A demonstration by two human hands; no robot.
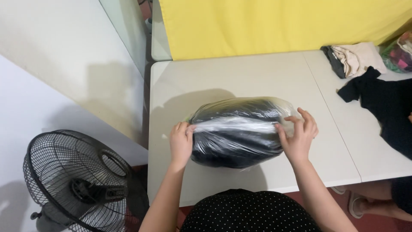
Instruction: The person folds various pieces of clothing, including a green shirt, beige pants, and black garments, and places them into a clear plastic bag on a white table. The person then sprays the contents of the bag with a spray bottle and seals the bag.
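Observation:
A clear plastic bag (236, 129) stuffed with dark clothing lies on the white table (257, 77), its top drawn into a taut band across the middle. My left hand (181, 144) grips the left end of the bag. My right hand (299, 135) pinches the plastic at the right end, fingers curled over the bag's side.
A black garment (386, 111) lies spread at the table's right, with folded beige and dark clothes (352, 58) and another filled bag (401, 53) behind it. A yellow sheet (279, 23) hangs at the back. A black fan (77, 180) stands on the floor at left. Someone's sandalled foot (356, 204) shows under the table.

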